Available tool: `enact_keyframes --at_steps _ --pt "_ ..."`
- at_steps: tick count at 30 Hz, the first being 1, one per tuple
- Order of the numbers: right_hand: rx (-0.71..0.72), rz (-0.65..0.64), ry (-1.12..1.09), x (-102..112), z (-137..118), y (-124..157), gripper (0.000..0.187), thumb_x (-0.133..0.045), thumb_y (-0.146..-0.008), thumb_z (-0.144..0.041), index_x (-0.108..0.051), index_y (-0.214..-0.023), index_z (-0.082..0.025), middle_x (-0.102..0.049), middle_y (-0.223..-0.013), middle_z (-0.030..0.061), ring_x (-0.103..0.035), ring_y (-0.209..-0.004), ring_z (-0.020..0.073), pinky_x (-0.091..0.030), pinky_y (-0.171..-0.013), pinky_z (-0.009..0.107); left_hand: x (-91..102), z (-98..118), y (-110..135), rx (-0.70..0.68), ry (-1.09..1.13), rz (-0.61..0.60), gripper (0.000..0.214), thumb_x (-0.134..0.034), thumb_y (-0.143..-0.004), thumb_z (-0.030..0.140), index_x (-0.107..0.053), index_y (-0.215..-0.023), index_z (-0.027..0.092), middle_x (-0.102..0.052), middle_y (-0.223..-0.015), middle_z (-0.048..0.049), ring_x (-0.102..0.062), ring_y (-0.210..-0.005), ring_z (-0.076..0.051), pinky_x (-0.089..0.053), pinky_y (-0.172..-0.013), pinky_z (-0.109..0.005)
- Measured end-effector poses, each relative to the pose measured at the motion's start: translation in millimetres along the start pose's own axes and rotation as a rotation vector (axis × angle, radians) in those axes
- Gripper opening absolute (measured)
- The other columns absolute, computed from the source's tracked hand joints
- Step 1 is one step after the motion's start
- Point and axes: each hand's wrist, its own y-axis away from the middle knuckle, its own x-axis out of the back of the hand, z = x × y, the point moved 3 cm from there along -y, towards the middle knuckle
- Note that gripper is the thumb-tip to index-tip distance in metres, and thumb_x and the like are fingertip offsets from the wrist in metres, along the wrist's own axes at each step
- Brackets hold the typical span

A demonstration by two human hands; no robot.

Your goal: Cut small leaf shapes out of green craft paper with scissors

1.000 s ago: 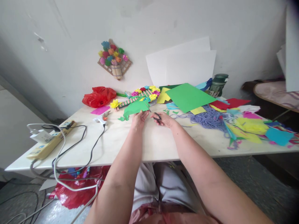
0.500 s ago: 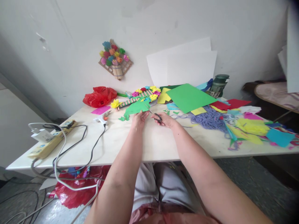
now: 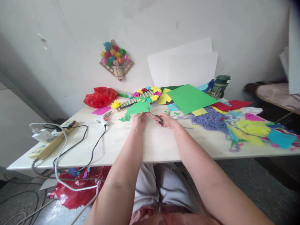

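My left hand (image 3: 140, 119) is closed on the near edge of a green paper sheet (image 3: 138, 107), low over the table. In my right hand (image 3: 167, 120) is a pair of scissors (image 3: 158, 118) with dark handles, its fingers wrapped round them. The blades point up and left and reach the right edge of the green sheet. Small green paper cut-offs (image 3: 125, 118) lie left of my left hand. Just behind the sheet stands a woven craft piece trimmed with paper flowers (image 3: 142, 93).
A glue gun (image 3: 102, 119) and a power strip (image 3: 53, 140) with cables lie on the left. A red plastic bag (image 3: 100, 97) is behind them. To the right are a large green sheet (image 3: 191, 98), purple yarn (image 3: 208, 118), coloured paper scraps (image 3: 253, 127) and a dark green bottle (image 3: 220, 86).
The scissors have turned slightly in my right hand, and their blades show more plainly at the sheet's edge. My left hand keeps its hold with hardly any movement.
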Motion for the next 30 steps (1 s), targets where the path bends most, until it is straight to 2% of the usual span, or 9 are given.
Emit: enact_keyframes --at_steps 30 --pt "-0.005 -0.054 0.037 3.4 2.7 0.7 0.027 -0.065 -0.065 -0.038 -0.055 -0.067 -0.013 -0.047 -0.045 -0.0066 -0.035 -0.035 0.0028 -0.021 -0.036 0.017 3.0 1.6 -0.5 0.003 -0.064 0.033 0.012 -0.051 -0.075 0.009 -0.049 -0.064 0.013 -0.060 -0.056 -0.0035 -0.063 -0.059 -0.015 -0.051 -0.072 -0.032"
